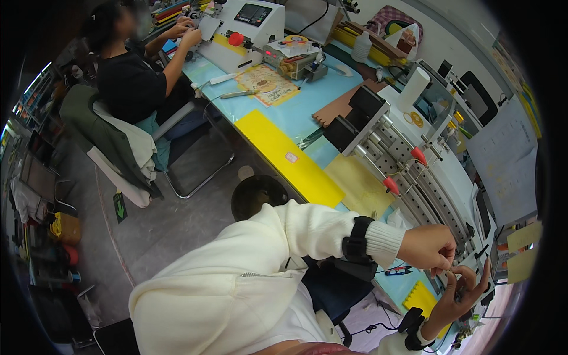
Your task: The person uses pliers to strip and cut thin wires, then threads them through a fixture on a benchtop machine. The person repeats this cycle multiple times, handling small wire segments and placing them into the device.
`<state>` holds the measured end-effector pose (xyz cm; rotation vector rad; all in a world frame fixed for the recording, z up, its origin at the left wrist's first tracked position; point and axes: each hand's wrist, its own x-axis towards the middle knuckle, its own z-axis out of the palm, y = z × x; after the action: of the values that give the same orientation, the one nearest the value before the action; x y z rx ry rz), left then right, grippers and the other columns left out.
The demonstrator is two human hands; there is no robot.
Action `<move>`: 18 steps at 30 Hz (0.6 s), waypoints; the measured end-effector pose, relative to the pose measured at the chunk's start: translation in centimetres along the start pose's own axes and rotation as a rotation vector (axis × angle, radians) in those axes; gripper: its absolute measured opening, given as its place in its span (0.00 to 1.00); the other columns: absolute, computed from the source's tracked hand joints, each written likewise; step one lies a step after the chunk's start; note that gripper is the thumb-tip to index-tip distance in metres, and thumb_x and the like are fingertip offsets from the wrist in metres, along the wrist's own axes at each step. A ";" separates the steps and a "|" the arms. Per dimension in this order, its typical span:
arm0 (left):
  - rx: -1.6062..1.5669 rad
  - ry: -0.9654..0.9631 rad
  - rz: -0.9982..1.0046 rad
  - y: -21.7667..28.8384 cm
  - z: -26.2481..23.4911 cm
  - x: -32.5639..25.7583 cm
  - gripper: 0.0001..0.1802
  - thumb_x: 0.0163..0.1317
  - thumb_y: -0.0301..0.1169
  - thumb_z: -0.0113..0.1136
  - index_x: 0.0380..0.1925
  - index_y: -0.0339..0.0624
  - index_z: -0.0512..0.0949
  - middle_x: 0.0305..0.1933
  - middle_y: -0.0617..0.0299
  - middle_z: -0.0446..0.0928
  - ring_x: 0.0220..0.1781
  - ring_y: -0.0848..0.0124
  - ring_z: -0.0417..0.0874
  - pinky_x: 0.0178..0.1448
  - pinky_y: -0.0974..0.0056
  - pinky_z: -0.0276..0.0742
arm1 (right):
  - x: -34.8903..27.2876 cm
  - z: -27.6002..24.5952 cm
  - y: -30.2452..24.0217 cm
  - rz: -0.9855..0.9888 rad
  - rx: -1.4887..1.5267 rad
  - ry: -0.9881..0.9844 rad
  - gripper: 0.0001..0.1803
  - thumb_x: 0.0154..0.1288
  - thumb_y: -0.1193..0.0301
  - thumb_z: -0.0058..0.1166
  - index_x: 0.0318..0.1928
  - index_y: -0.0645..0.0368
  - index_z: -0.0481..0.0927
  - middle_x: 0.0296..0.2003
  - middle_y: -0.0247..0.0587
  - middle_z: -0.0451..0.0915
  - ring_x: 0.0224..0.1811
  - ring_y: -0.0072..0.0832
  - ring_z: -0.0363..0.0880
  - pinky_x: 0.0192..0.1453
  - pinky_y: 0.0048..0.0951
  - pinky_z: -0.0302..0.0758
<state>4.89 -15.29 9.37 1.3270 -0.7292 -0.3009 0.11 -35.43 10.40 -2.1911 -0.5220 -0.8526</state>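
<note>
My left hand (pixel 427 246) is curled closed over the front edge of a long metal machine (pixel 408 155), its fingertips drawn together. Just below it, my right hand (pixel 460 297) has thumb and forefinger brought close together, with the other fingers stretched upward. The fingertips of both hands nearly meet at one spot, and whatever lies between them is too small to make out. A black band wraps each of my wrists over the white sleeves. The machine carries perforated plates, steel rods and two red caps (pixel 419 155).
A yellow strip (pixel 290 158) lies along the front edge of the blue table (pixel 222 102). Blue pens (pixel 398 271) and yellow toothed pieces (pixel 421 299) are near my hands. A black stool (pixel 257 196) stands below. To the far left, a seated co-worker (pixel 131 80) handles something at a white machine (pixel 248 26).
</note>
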 end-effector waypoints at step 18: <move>0.186 0.281 0.060 -1.2 -4.6 -7.3 0.06 0.65 0.29 0.61 0.34 0.38 0.81 0.30 0.59 0.82 0.33 0.66 0.85 0.38 0.63 0.78 | 1.5 7.2 -4.7 0.218 0.406 -0.302 0.47 0.57 0.87 0.63 0.73 0.60 0.54 0.32 0.36 0.81 0.34 0.16 0.78 0.36 0.14 0.68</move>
<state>2.58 -7.78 5.70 1.4841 -0.5677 0.0043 1.45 -26.82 9.88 -1.9569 -0.5344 -0.2692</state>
